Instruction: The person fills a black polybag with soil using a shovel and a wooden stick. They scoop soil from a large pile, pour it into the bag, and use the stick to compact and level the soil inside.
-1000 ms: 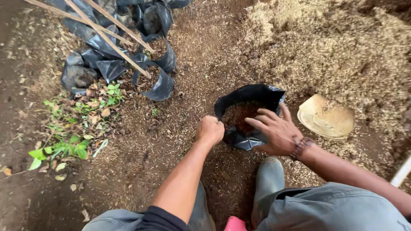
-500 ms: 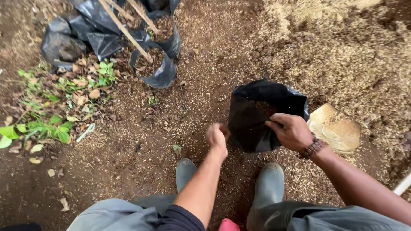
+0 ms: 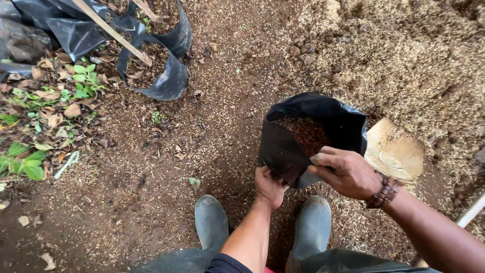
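Observation:
A black plastic grow bag [image 3: 303, 126] stands open on the soil in front of my boots, partly filled with reddish-brown soil mix [image 3: 309, 133]. My left hand [image 3: 269, 186] pinches the bag's near lower edge. My right hand [image 3: 346, 172], with a beaded bracelet on the wrist, grips the near rim of the bag and holds it up. A tan trowel-like scoop [image 3: 395, 150] lies on the ground just right of the bag, partly hidden behind my right hand.
More black bags [image 3: 164, 76] with dry leaves and a wooden stick [image 3: 113, 33] lie at the upper left. Green weeds [image 3: 30, 162] grow at the left. A heap of husk and soil mix [image 3: 414, 60] fills the right. My two rubber boots [image 3: 212, 222] stand below.
The view has shifted closer over the bag. My left hand moved from the ground beside the bag onto its near edge. My right hand now lifts the rim.

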